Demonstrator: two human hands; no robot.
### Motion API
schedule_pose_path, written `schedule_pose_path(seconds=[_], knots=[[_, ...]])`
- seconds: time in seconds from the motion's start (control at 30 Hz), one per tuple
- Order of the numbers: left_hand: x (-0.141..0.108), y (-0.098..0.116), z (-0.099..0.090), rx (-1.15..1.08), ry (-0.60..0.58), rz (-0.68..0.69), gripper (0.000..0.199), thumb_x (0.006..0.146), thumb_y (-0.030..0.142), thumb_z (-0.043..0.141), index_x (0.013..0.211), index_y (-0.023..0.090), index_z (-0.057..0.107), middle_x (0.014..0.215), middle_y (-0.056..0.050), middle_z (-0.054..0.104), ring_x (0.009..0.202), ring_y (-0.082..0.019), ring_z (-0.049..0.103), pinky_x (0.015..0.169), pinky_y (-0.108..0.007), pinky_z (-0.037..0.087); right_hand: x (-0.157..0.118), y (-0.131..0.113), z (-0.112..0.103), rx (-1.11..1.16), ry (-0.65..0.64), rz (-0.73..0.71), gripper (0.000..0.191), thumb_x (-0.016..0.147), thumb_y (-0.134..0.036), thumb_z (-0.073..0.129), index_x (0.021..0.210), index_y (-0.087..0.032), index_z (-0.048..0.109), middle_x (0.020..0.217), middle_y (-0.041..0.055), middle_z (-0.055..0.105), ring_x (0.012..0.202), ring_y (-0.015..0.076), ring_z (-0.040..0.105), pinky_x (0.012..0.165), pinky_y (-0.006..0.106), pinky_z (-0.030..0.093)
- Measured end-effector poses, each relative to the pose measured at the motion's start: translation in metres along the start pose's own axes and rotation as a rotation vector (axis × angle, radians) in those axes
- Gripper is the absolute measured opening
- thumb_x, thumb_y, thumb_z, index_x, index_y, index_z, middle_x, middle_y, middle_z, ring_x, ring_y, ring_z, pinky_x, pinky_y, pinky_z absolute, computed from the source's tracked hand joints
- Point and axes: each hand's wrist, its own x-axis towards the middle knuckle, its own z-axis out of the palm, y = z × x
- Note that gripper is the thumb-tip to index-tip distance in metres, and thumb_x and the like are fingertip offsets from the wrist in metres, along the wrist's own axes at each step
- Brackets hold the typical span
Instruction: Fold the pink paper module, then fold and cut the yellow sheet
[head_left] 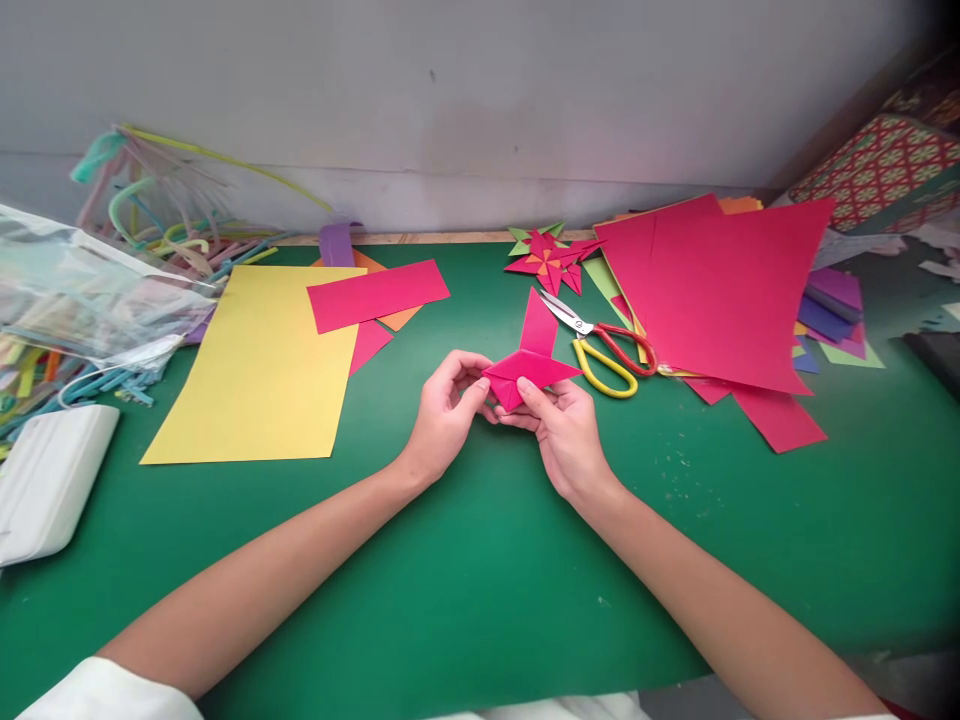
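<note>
Between my two hands is a folded red paper piece (531, 367), with pointed ends at left and right and a point toward me. My left hand (448, 412) pinches its left tip between thumb and fingers. On the right part, the thumb of my right hand (562, 425) presses on top while the fingers lie underneath. Just beyond the folded piece a red paper strip (538, 325) sticks up and away; whether it is joined to the piece I cannot tell. Scissors (606, 350) with one red and one yellow handle rest to the right, blades slightly parted.
On the green table (465, 590) a yellow sheet (262, 370) lies left, overlapped by a red strip (379, 295). Folded paper stars (547, 262) sit near the wall, beside stacked red sheets (720, 290). A white box-like device (56, 485) and pipe cleaners (187, 250) occupy the left edge.
</note>
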Motion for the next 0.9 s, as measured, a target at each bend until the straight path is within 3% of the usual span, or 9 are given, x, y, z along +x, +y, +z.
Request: schedule_pose_path(seconds=[0.37,0.63,0.73,0.9], knots=[[0.001,-0.003,0.0,-0.05,0.066,-0.027,0.013,0.095,0.027,0.07,0.099,0.016,0.064,0.077,0.0,0.069,0.065,-0.015,0.07,0.063,-0.028,0.062,0.002,0.001,0.0,0.007,0.002,-0.016,0.026,0.086,-0.035,0.085,0.103,-0.017,0.078,0.091,0.0062,0.083,0.072,0.0182,0.079,0.069,0.028,0.068],[0.002,-0.003,-0.001,-0.062,0.058,-0.027,0.017,0.097,0.031,0.068,0.105,0.016,0.069,0.086,-0.004,0.07,0.077,-0.017,0.071,0.063,-0.028,0.063,0.005,0.0,-0.004,-0.006,0.026,-0.011,0.026,0.084,-0.038,0.085,0.099,-0.018,0.076,0.09,0.0063,0.082,0.069,0.0179,0.077,0.067,0.029,0.067],[0.005,0.0,-0.005,-0.094,-0.009,-0.102,0.022,0.099,0.038,0.064,0.105,0.017,0.069,0.086,-0.004,0.068,0.076,-0.017,0.069,0.059,-0.027,0.063,0.01,-0.004,-0.011,-0.089,0.023,-0.026,0.028,0.084,-0.039,0.085,0.098,-0.017,0.075,0.083,0.0046,0.08,0.063,0.0154,0.073,0.062,0.026,0.063],[0.011,0.007,-0.011,0.001,-0.237,-0.234,0.032,0.094,0.047,0.071,0.097,0.015,0.071,0.08,-0.005,0.07,0.069,-0.015,0.067,0.056,-0.025,0.062,0.022,-0.015,-0.025,-0.307,-0.066,-0.071,0.026,0.083,-0.041,0.083,0.092,-0.018,0.074,0.068,-0.0006,0.07,0.052,0.0113,0.057,0.044,0.021,0.048]])
